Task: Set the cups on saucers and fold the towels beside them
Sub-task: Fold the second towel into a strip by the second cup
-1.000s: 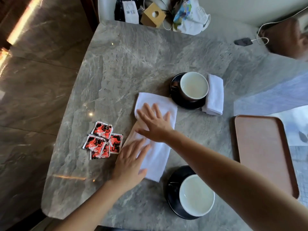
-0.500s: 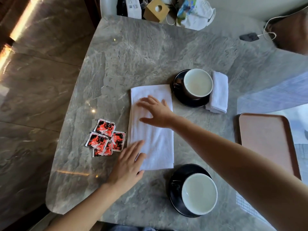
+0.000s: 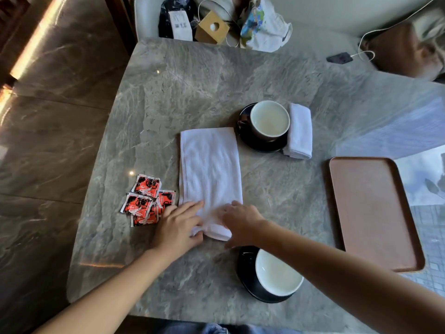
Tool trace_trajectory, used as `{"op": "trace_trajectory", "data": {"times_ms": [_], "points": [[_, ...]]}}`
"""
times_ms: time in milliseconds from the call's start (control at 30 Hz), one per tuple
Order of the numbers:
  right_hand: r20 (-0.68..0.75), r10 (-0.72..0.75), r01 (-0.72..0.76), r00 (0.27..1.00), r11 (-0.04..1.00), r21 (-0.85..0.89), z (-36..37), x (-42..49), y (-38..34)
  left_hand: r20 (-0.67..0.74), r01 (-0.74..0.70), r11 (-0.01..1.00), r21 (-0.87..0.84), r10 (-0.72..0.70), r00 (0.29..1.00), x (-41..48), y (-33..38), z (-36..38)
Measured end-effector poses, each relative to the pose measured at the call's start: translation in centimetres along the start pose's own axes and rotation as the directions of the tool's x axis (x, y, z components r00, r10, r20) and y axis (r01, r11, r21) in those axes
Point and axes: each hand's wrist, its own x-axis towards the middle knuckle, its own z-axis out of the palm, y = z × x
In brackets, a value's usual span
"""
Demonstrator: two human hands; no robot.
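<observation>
Long white cloth towel [image 3: 209, 169]: lies as a flat strip in the centre of the frame, on the grey marble table [image 3: 192, 88]; its near end is lifted and curled over.
Left hand [image 3: 178, 225]: fingers lie on top of this near end and the thumb is below it, pinching the left corner.
Right hand [image 3: 240, 220]: fingers are bent over the right corner of the same end, gripping it.
Far black cup with white inside [image 3: 269, 119]: stands on a round black saucer [image 3: 262, 144], upper right of centre; a small folded white towel [image 3: 299, 131] touches the saucer's right side.
Near black cup [image 3: 277, 273]: stands on a second black saucer [image 3: 243, 266], lower centre.
Red paper packets [image 3: 147, 201]: just left of the long towel.
Brown rectangular tray [image 3: 370, 213]: right side of the frame.
</observation>
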Motion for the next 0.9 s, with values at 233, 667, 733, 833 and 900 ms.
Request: {"op": "trace_trajectory", "data": {"times_ms": [233,667,733,833,900], "points": [[-0.032,0.149,-0.151,0.988,0.987,-0.046,0.6,1.1,-2.0,0.008,0.068,0.989,-0.129,-0.067,0.998,0.1,0.0,-0.2],[-0.095,0.198,-0.162,0.976,0.941,0.297,0.2,0.8,0.1,0.020,0.080,0.996,-0.042,-0.079,0.997,-0.9,0.5,-0.2],[-0.115,0.176,-0.129,0.978,0.935,0.329,0.4,0.2,0.6,-0.026,0.133,0.986,-0.097,-0.136,0.990,-1.0,0.9,-0.4],[-0.141,0.106,-0.056,0.984,0.945,0.321,1.2,-0.9,1.2,-0.005,0.190,0.970,-0.155,-0.193,0.981,-1.3,1.2,-0.4],[-0.143,0.091,-0.050,0.985,0.961,0.270,1.6,-1.4,1.6,-0.010,0.238,0.953,-0.187,-0.244,0.970,-1.3,1.3,-0.5]]}}
